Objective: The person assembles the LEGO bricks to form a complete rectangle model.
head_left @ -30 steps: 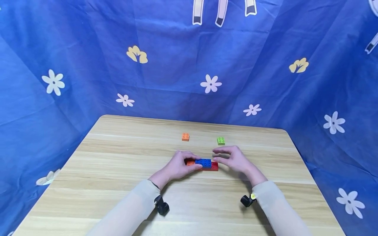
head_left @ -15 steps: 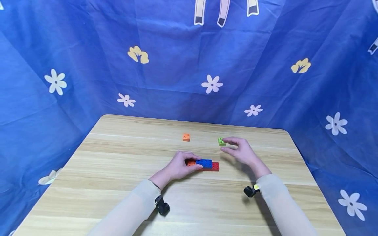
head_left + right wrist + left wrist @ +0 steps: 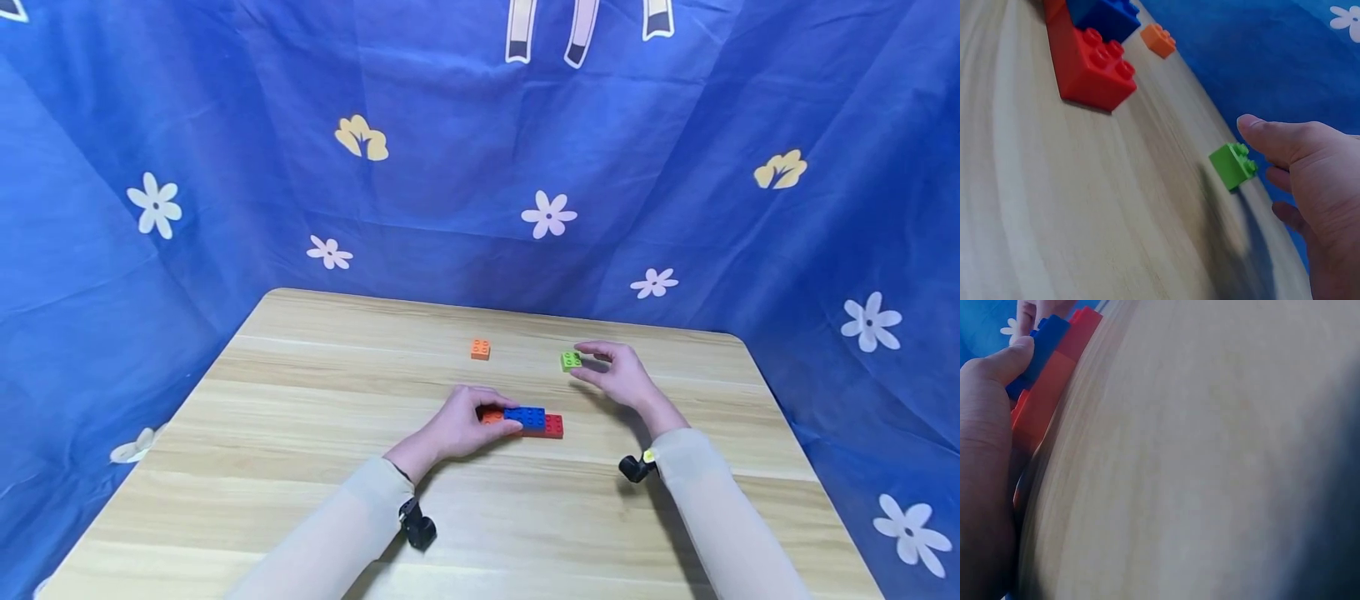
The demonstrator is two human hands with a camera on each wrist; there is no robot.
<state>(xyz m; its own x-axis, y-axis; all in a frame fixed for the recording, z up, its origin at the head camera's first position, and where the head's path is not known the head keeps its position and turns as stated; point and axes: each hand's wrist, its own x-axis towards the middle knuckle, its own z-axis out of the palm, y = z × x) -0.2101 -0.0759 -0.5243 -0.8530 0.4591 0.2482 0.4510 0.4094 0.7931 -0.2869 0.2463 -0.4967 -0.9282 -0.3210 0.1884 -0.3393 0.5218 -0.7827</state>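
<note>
My left hand [image 3: 459, 423] grips a blue building brick [image 3: 534, 417] between thumb and fingers. The blue brick spans a darker orange brick [image 3: 1044, 403] and a red brick [image 3: 555, 426], which lie end to end on the table. In the left wrist view, the thumb presses on the blue brick's near side. My right hand [image 3: 628, 379] reaches over a small lime-green brick [image 3: 1230, 166], thumb and fingers spread around its right end. A gap shows between the thumb and the green brick in the right wrist view.
A small orange brick [image 3: 480, 349] lies farther back on the wooden table [image 3: 360, 367], left of the green one. A blue patterned curtain [image 3: 450, 167] hangs behind and along both sides of the table.
My right hand has moved back and away from the joined bricks to the green brick. My left hand keeps its grip on the blue brick. The head view has shifted slightly.
</note>
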